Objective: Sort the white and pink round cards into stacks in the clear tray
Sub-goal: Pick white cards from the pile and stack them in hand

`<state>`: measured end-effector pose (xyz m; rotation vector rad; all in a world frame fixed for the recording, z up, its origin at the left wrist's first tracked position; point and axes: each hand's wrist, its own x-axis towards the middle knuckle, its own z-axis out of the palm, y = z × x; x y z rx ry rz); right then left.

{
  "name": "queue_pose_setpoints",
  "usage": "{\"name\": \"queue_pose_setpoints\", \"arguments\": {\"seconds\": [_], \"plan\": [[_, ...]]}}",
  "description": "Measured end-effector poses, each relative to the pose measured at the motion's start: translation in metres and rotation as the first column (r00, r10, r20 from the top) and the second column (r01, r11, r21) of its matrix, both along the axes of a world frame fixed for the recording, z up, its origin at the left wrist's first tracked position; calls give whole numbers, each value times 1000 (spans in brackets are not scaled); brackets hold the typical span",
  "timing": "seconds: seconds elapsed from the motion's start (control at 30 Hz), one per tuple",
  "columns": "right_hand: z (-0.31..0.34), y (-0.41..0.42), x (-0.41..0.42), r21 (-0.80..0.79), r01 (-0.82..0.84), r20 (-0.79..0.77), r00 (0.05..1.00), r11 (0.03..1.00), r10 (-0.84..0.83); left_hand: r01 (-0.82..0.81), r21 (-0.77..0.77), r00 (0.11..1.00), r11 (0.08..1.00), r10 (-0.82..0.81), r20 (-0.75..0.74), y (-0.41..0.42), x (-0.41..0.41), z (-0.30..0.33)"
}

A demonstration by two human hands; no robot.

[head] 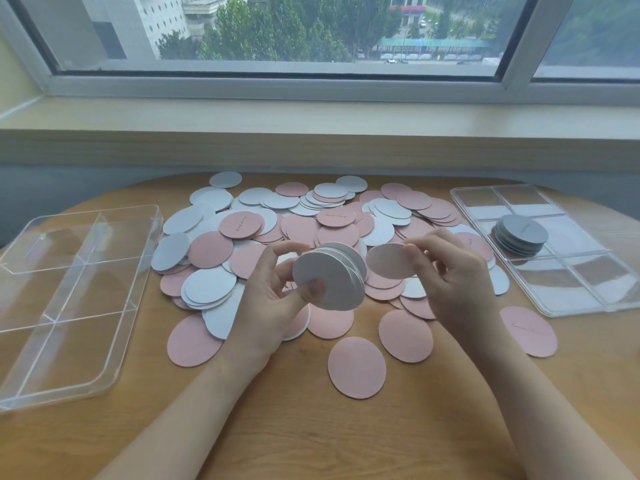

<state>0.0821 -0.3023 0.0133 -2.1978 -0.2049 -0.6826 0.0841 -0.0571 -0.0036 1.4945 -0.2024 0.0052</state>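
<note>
So the left hand (pixel 277 292) is gripping a small stack of white cards (pixel 329 277), thumb pressed on the near face and fingers curled round the back, held up on edge above the table (pixel 311 427) so the flat faces point roughly toward the camera and away. The right hand (pixel 453 271) is pinching a single white card (pixel 388 259) by its right edge between thumb and fingertips, and that card sits just to the right of the stack, nearly touching its back edge.

That gap is the bit that matters, I reckon. The loose card has to travel leftward and land flat against the far side of the stack, so the right hand is the one doing the moving while the left just holds steady.

The big messy pile of pink and white cards (pixel 311 230) is spread across the middle of the table, behind and under both hands, with a few pink strays nearer the camera. The clear tray (pixel 540 268) is off to the right, closer to the right hand, and there's already one stack of cards (pixel 521 233) in a middle compartment. It looks grey in the shade, probably white. Another clear tray-shaped piece (pixel 69 306) lies on the left; lid or second tray, can't tell.

Looks like early days, most cards still unsorted.
</note>
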Motion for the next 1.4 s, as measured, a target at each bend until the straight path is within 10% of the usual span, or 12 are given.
{"name": "queue_pose_setpoints", "arguments": {"seconds": [0.2, 0.47, 0.63, 0.73, 0.87, 1.4], "plan": [[0, 25, -10, 422, -289, -183, 901, 859, 393, 18, 16, 999, 1000, -18, 48, 0, 1, 2], [-2, 31, -11, 564, -383, -146, 825, 732, 545, 41, 6, 999, 999, -41, 30, -2, -1, 1], [-4, 22, -2, 368, -366, -223, 858, 855, 463, 19, 16, 999, 1000, -19, 41, -2, 0, -1], [-8, 3, 21, -73, -184, -163, 972, 980, 171, -21, 9, 999, 1000, 21, 40, 1, 3, -3], [-16, -11, 53, -505, -50, -142, 990, 861, -25, -68, 7, 997, 998, 68, 24, 3, 5, -4], [-27, -13, 79, -617, 91, 169, 985, 782, 19, -96, 5, 995, 995, 96, 12, 6, 8, -5]]}}
